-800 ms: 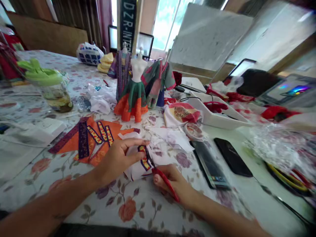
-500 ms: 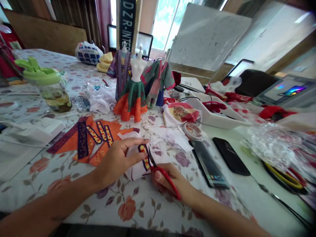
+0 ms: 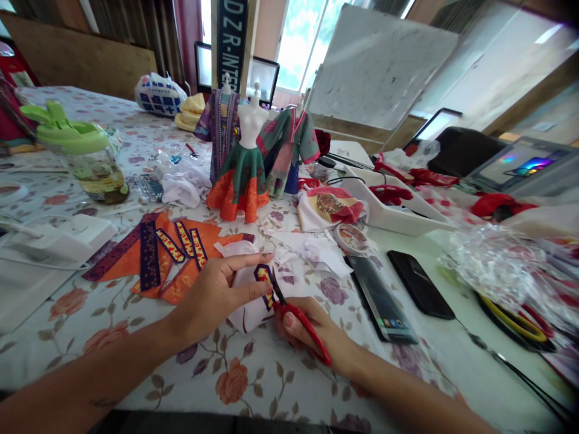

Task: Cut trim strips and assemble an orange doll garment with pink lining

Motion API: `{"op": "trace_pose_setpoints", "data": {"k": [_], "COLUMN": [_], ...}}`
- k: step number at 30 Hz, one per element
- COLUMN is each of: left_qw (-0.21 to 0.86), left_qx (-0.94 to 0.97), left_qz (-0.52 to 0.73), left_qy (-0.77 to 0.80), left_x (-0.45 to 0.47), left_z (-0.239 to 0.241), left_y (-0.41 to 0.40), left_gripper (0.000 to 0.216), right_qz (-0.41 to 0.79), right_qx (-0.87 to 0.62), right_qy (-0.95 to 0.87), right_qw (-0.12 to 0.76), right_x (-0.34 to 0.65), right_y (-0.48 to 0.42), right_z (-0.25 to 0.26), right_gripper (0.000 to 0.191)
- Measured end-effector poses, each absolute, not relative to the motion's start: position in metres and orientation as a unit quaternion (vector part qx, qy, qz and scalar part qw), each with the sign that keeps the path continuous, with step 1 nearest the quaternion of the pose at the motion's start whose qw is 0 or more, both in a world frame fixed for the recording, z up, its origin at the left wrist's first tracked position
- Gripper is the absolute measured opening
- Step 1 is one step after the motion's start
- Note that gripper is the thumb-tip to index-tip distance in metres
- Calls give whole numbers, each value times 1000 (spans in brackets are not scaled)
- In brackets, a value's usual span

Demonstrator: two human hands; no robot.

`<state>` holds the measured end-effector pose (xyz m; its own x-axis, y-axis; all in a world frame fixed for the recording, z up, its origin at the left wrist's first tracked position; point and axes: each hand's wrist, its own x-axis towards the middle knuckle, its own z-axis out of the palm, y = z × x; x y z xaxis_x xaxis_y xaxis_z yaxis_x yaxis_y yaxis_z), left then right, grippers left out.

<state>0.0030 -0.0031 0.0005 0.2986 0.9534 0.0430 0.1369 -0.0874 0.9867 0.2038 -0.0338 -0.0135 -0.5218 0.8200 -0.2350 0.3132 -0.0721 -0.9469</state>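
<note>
My left hand [image 3: 212,295] pinches a white fabric piece [image 3: 246,307] edged with a strip of dark trim with yellow pattern [image 3: 262,283]. My right hand [image 3: 307,328] holds small red-handled scissors [image 3: 301,322], their dark blades [image 3: 277,289] reaching up to the trim. The blade tips sit at the trim's edge, close to my left fingertips. Just left of my left hand lie orange fabric pieces [image 3: 176,259] with purple and yellow trim strips on them.
A floral tablecloth [image 3: 136,374] covers the table. Behind my hands stand a dressed mannequin [image 3: 239,175] and other doll garments. A green-lidded jar [image 3: 90,163] stands left; two phones [image 3: 398,295] and a white tray [image 3: 389,208] lie right.
The whole view has drifted slightly, with things shifting left and up. My hands stay at the trim, and the scissors remain at its edge.
</note>
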Motion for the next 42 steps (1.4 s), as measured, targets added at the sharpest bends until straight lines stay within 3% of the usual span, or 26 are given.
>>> {"op": "trace_pose_setpoints", "data": {"k": [30,42], "left_qw": [519,500], "left_qx": [632,652], "left_qz": [379,379], "left_qy": [434,425], "left_x": [-1,-3], "left_z": [-1,-3], "left_y": [1,3], "left_gripper": [41,46], "right_qz": [588,590], "right_qx": [-453,-425], "right_qy": [-627,-654], "right_qw": [238,209], "right_x": [203,208], "right_y": [-33,-31], "right_z": [-18,-15], "right_gripper": [68,60]}}
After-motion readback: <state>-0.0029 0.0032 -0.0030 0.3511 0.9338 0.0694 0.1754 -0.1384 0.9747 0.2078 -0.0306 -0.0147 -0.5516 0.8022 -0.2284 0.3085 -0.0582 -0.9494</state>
